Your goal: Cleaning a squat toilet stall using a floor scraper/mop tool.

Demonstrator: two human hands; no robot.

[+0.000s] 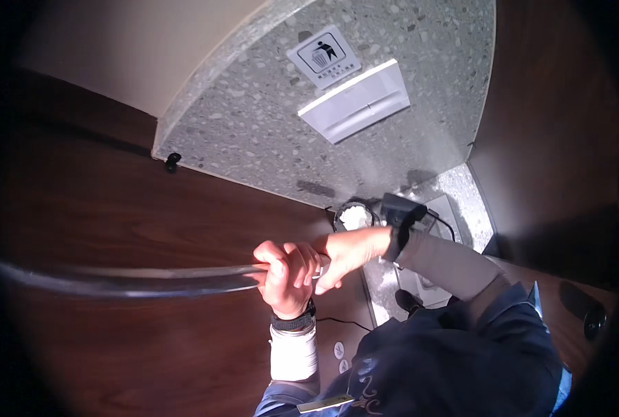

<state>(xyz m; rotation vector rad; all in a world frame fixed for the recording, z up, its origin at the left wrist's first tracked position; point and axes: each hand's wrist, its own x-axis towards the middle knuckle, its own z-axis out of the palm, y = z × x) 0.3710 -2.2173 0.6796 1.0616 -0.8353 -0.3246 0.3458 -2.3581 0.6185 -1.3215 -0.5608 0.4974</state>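
Observation:
A long, shiny metal pole reaches from my hands to the left edge of the view, blurred, with its far end lost in the dark rim. Near its right end my left hand is closed around it, thumb and knuckles facing up. Just right of that, my right hand wraps the end of the pole; the left hand hides some of its fingers. Each wrist wears a dark strap, and a black box-shaped device sits at the right wrist.
Brown wood-grain panels stand on both sides. Ahead is a speckled stone wall with a litter pictogram sign and a white slotted panel. Below, a bin holds white paper. A black knob juts near the wall's corner.

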